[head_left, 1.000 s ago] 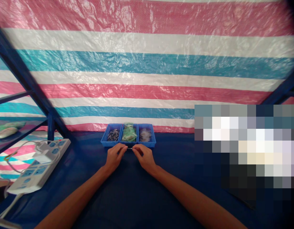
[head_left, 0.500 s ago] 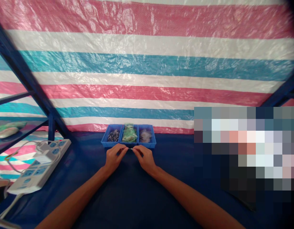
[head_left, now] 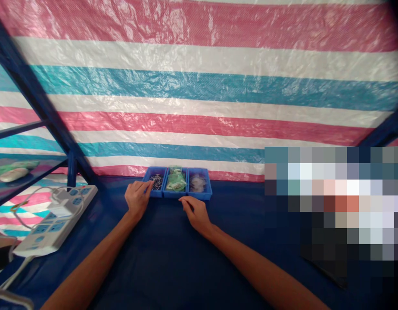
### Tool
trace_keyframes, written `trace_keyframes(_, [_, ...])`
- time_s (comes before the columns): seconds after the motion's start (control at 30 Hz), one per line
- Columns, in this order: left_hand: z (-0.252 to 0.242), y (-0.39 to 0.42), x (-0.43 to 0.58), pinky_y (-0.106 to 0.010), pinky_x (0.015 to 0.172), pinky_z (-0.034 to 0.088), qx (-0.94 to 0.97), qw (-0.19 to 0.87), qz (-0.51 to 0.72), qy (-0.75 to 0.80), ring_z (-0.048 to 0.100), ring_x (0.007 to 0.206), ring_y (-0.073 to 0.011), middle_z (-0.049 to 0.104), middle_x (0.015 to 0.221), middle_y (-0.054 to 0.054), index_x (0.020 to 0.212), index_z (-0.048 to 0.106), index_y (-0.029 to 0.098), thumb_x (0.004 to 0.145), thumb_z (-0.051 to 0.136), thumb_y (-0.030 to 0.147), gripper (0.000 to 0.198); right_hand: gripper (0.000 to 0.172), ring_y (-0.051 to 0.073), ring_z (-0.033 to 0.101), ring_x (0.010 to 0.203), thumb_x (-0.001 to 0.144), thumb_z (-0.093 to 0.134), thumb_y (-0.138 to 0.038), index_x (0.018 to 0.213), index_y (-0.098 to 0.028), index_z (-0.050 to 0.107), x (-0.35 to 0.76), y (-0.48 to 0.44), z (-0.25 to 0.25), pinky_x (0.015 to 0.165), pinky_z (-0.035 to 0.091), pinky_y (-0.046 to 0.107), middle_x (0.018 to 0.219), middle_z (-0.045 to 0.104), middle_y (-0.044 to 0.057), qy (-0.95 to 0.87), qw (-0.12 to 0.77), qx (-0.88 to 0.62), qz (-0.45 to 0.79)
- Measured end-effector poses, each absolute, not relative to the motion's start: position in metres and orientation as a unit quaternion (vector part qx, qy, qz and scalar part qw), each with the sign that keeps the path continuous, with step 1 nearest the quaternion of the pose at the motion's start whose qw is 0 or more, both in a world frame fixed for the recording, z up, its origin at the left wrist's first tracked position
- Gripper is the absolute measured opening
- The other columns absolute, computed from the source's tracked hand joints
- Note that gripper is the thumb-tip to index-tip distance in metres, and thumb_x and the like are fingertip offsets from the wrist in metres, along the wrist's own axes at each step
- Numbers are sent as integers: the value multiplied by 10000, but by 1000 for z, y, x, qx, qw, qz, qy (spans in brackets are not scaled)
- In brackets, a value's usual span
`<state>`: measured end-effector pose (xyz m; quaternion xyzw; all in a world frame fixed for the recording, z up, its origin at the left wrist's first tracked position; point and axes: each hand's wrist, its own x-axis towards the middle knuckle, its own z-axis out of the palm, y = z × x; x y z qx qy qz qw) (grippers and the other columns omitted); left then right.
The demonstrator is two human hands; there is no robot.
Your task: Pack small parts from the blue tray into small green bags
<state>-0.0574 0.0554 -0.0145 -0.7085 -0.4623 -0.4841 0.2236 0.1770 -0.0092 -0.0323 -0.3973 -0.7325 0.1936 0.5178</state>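
Note:
A blue plastic parts tray [head_left: 177, 196] with three compartments stands at the far edge of the table. Its left compartment holds dark metal pins [head_left: 156, 182], the middle one green bags [head_left: 175, 182], and the right one a clear bag of small parts [head_left: 197, 183]. My left hand [head_left: 138, 199] is at the tray's left compartment, fingertips on or just over its front rim. My right hand [head_left: 195, 214] rests just in front of the right compartment, thumb and fingers close together. Neither hand shows a held item, though small pieces could be hidden in them.
A dark blue cloth [head_left: 160, 267] covers the table. A white power strip [head_left: 55, 224] with cables lies to the left. Blue steel frame bars [head_left: 40, 94] and a striped plastic tarp [head_left: 199, 86] stand behind. A pixelated block [head_left: 334, 211] hides the right side.
My left hand has moved left and forward to the tray's left compartment. The hands no longer meet, and the small metal piece once held between them is out of sight. My right hand has barely moved.

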Motion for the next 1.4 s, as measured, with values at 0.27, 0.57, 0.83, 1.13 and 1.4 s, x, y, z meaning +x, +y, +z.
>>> trace_keyframes(0.27, [-16, 52, -50, -315, 654, 333, -732, 243, -398, -497, 571, 665, -170, 674, 688, -25, 742, 673, 207, 868, 545, 294, 200, 247, 165, 626, 768, 918, 421, -235, 930, -173, 660, 177, -9, -32, 755, 469, 271, 848, 678, 48, -732, 519, -393, 201])
trace_keyframes(0.57, [-16, 50, -47, -323, 700, 355, -734, 209, -384, -520, 605, 748, -187, 698, 789, -35, 802, 670, 214, 882, 519, 324, 203, 239, 168, 628, 761, 913, 425, -224, 922, -177, 659, 177, -9, -33, 745, 469, 274, 842, 678, 45, -735, 516, -393, 197])
trace_keyframes(0.83, [-8, 45, -37, -361, 838, 386, -759, 160, -370, -512, 585, 955, -216, 676, 995, -57, 974, 649, 215, 905, 464, 312, 220, 240, 170, 630, 762, 909, 425, -216, 927, -171, 660, 176, -8, -35, 745, 469, 276, 841, 680, 48, -722, 527, -408, 186])
trace_keyframes(1.13, [24, 94, -1, -343, 1066, 297, -895, -48, -204, -394, 395, 1265, -225, 426, 1384, -71, 1341, 410, 232, 825, 520, 521, 602, 240, 168, 629, 743, 902, 428, -208, 919, -175, 665, 176, -9, -34, 715, 471, 272, 836, 685, 48, -717, 532, -414, 178])
trace_keyframes(1.4, [35, 134, 2, -327, 1066, 278, -907, -140, -45, -394, 333, 1313, -290, 319, 1457, -126, 1378, 355, 166, 655, 641, 613, 896, 240, 174, 609, 762, 904, 415, -213, 894, -180, 653, 179, -8, -31, 725, 457, 284, 816, 660, 49, -686, 557, -442, 155])
